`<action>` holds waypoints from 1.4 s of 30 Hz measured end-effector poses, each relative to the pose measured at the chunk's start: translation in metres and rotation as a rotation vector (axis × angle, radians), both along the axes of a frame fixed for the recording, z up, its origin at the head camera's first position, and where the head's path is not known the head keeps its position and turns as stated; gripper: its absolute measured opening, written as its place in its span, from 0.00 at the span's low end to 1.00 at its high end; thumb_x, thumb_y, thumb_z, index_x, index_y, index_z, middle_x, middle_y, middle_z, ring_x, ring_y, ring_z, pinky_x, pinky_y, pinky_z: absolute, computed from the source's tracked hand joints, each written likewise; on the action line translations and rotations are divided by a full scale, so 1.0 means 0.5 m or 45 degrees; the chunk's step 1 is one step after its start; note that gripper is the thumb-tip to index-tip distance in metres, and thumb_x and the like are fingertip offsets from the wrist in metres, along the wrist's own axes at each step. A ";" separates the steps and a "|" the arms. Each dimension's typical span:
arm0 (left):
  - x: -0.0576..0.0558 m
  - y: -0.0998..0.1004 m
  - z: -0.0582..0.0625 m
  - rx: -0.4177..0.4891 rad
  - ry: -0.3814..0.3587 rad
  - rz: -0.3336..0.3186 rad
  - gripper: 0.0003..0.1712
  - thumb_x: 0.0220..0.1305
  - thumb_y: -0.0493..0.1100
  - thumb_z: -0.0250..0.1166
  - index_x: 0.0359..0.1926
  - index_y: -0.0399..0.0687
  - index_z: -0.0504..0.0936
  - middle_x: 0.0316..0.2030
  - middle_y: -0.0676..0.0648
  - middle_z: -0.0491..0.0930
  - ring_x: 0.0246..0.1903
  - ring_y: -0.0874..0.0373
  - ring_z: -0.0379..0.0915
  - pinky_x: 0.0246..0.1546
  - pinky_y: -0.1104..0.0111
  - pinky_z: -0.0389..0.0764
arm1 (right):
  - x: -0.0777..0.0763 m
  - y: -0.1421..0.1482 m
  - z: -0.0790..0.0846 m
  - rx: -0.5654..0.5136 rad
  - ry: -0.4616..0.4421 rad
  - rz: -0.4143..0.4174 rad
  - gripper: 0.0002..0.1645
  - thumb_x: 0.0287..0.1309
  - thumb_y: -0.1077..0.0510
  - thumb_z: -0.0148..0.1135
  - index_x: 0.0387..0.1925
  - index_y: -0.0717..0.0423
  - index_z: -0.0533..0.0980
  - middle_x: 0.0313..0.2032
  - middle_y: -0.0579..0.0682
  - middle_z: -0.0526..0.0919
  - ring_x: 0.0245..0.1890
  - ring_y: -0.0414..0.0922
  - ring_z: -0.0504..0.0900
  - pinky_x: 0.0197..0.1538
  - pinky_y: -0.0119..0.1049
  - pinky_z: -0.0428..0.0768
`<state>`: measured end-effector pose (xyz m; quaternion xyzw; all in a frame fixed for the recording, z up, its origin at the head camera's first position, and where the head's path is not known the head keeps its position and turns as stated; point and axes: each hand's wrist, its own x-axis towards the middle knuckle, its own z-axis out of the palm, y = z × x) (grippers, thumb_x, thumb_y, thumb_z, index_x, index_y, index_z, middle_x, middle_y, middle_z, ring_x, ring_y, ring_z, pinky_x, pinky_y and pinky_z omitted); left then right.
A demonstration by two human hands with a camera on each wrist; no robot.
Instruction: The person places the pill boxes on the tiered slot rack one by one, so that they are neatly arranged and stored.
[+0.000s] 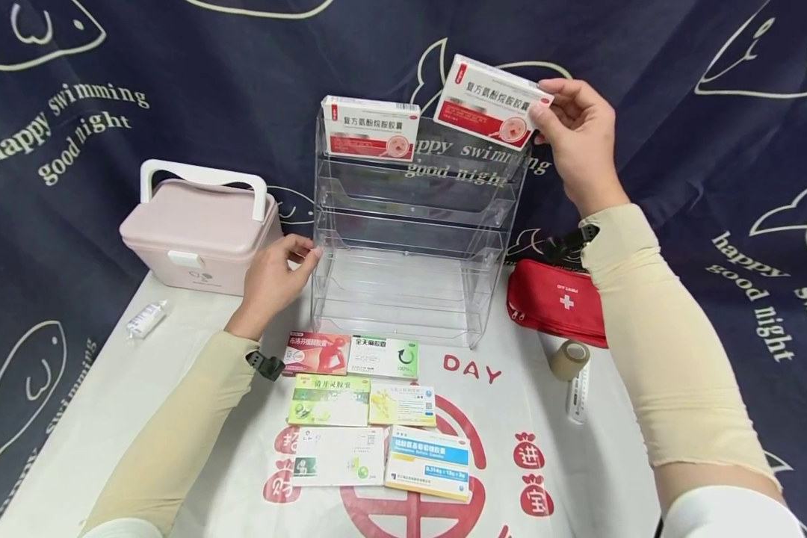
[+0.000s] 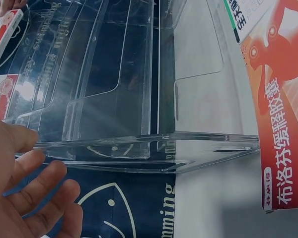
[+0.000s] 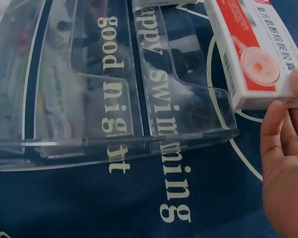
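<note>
Top tier of clear rack (image 1: 413, 200): left part taken by standing box (image 1: 371, 128); room to its right, below the tilted box (image 1: 487, 101) in the right hand (image 1: 581, 142). Lower tiers: front access over low lips. Left hand (image 1: 279, 276) and pink case (image 1: 191, 217) crowd left side; red pouch (image 1: 554, 299), right. Six cartons (image 1: 329, 400) in front.

Dark navy cloth (image 1: 363, 45) hung behind table and along both sides, filling whole background. Pale cream fish outlines and lettering (image 1: 97, 91) covered it: "happy swimming", "good night", repeated at various slants. White tabletop (image 1: 551, 515) met cloth along rear edge. Red print ran across white surface: word "DAY" (image 1: 472, 369), large ring emblem (image 1: 475, 442), pouch motifs (image 1: 528, 452) bearing Chinese characters. Light looked soft, fairly even over tabletop.
</note>
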<state>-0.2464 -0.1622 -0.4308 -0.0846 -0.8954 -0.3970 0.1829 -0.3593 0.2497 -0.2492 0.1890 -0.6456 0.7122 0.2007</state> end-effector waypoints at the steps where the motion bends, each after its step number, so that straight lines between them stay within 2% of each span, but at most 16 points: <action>1: -0.001 0.000 0.000 -0.002 -0.003 0.001 0.17 0.71 0.51 0.65 0.48 0.42 0.84 0.39 0.45 0.85 0.39 0.47 0.81 0.38 0.52 0.76 | -0.001 -0.002 0.000 -0.003 -0.005 -0.003 0.17 0.55 0.73 0.72 0.48 0.62 0.83 0.42 0.60 0.83 0.34 0.48 0.81 0.31 0.35 0.77; 5: -0.001 -0.001 0.000 -0.009 -0.011 0.007 0.17 0.71 0.51 0.65 0.48 0.43 0.84 0.39 0.46 0.85 0.40 0.47 0.81 0.39 0.52 0.76 | -0.003 -0.010 0.003 0.003 -0.021 -0.008 0.17 0.56 0.72 0.72 0.48 0.61 0.83 0.44 0.60 0.83 0.36 0.49 0.81 0.32 0.35 0.77; 14: -0.003 -0.002 0.005 -0.020 -0.012 0.005 0.17 0.70 0.51 0.65 0.48 0.43 0.84 0.39 0.45 0.85 0.41 0.47 0.81 0.40 0.52 0.76 | -0.010 -0.021 0.011 0.110 0.005 -0.039 0.15 0.59 0.72 0.69 0.48 0.59 0.83 0.47 0.59 0.83 0.41 0.49 0.82 0.35 0.37 0.76; 25: -0.007 -0.002 0.012 -0.031 -0.022 0.012 0.17 0.70 0.51 0.66 0.48 0.43 0.84 0.40 0.45 0.85 0.41 0.47 0.80 0.40 0.52 0.76 | -0.020 -0.024 0.016 0.125 0.010 -0.054 0.15 0.60 0.72 0.68 0.48 0.59 0.83 0.46 0.58 0.83 0.40 0.49 0.81 0.35 0.37 0.76; 32: -0.004 -0.002 0.007 -0.027 -0.010 0.001 0.17 0.71 0.51 0.65 0.48 0.42 0.84 0.39 0.45 0.85 0.40 0.47 0.81 0.40 0.52 0.77 | -0.022 -0.021 -0.003 0.190 0.013 -0.067 0.14 0.60 0.72 0.68 0.47 0.59 0.84 0.40 0.56 0.83 0.34 0.45 0.78 0.34 0.34 0.71; 37: -0.002 -0.002 0.001 -0.024 -0.007 -0.010 0.17 0.71 0.51 0.65 0.48 0.42 0.84 0.39 0.45 0.85 0.40 0.47 0.81 0.40 0.52 0.77 | -0.018 -0.017 -0.020 0.249 0.032 -0.096 0.14 0.60 0.73 0.67 0.47 0.60 0.84 0.40 0.55 0.84 0.36 0.44 0.79 0.40 0.33 0.73; 42: -0.002 -0.002 0.000 -0.020 -0.010 -0.004 0.17 0.71 0.51 0.65 0.48 0.43 0.84 0.39 0.46 0.85 0.40 0.48 0.81 0.39 0.52 0.77 | -0.008 -0.013 -0.037 0.403 0.044 -0.183 0.14 0.62 0.71 0.67 0.49 0.58 0.84 0.41 0.53 0.84 0.39 0.44 0.79 0.42 0.33 0.72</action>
